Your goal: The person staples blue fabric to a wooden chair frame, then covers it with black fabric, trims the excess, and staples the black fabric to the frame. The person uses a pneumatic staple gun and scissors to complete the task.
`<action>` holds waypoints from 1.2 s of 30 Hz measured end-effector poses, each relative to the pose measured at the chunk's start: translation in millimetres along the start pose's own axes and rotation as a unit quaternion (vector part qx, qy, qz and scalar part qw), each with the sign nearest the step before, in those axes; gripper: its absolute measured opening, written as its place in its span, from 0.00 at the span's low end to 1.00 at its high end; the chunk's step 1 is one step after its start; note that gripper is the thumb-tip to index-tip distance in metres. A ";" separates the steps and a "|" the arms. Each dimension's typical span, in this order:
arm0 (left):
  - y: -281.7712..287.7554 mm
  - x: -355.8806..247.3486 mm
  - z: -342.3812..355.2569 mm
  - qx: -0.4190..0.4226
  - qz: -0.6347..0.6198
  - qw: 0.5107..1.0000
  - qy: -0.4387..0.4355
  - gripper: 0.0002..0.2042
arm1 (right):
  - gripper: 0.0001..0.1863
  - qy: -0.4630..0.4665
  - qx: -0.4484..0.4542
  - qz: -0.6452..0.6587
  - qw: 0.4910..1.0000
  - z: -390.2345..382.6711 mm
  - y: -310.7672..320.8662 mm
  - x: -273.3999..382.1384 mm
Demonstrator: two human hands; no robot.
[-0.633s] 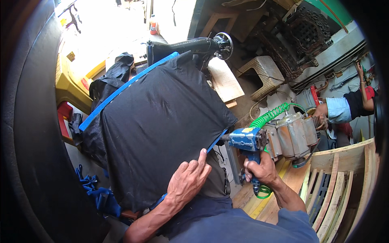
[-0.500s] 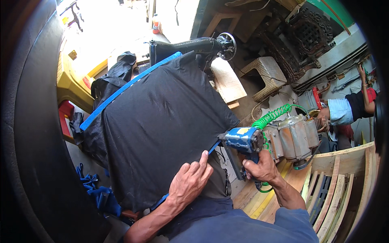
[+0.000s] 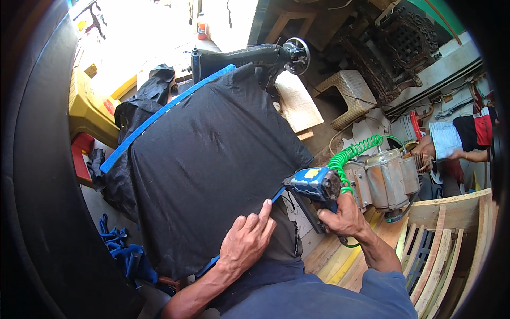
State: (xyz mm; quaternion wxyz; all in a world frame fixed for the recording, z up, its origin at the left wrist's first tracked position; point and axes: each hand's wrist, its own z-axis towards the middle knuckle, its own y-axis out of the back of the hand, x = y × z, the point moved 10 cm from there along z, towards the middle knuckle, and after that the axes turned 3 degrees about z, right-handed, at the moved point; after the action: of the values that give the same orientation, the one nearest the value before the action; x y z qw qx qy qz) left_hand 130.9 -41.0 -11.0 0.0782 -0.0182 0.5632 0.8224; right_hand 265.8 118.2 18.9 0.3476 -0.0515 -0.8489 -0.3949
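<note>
A broad panel covered in black fabric (image 3: 207, 159) lies in front of me, with a blue strip (image 3: 164, 118) along its far edge. My left hand (image 3: 245, 239) grips its near edge, index finger stretched along a narrow blue border and other fingers curled on the fabric; the thumb is hidden. My right hand (image 3: 348, 217) is closed round the handle of a blue air staple gun (image 3: 313, 183), whose nose touches the panel's near right corner. A coiled green air hose (image 3: 357, 151) runs behind the gun.
A black sewing machine (image 3: 239, 59) stands beyond the panel. To the right are a metal motor (image 3: 385, 178) and a slatted wooden frame (image 3: 441, 260). A yellow plastic stool (image 3: 91, 106) and blue scraps (image 3: 130, 258) lie left. Another person's arm (image 3: 473, 155) shows far right.
The staple gun has tipped and shifted slightly in my right hand, its nose still at the corner. My left hand has slid a little left. The other person's arm has moved lower.
</note>
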 end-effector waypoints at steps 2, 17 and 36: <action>-1.0 -0.9 -1.6 -0.004 -0.004 1.000 0.003 0.02 | 0.17 0.060 -0.026 -0.016 0.998 -1.3 -0.4 7.6; -7.9 -3.7 0.0 0.017 0.015 1.000 0.007 0.03 | 0.12 0.113 -0.025 0.017 0.993 -1.7 -7.1 25.5; -4.6 -0.9 -4.0 -0.007 -0.021 1.000 0.021 0.04 | 0.18 0.097 -0.011 -0.001 0.995 -19.3 -38.2 9.1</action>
State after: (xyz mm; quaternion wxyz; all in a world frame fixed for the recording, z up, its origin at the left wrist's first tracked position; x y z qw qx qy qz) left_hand 132.3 -43.2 -16.6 0.0835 -0.0477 0.5581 0.8242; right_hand 255.8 76.8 9.0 0.4271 -0.0158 -0.8068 -0.4080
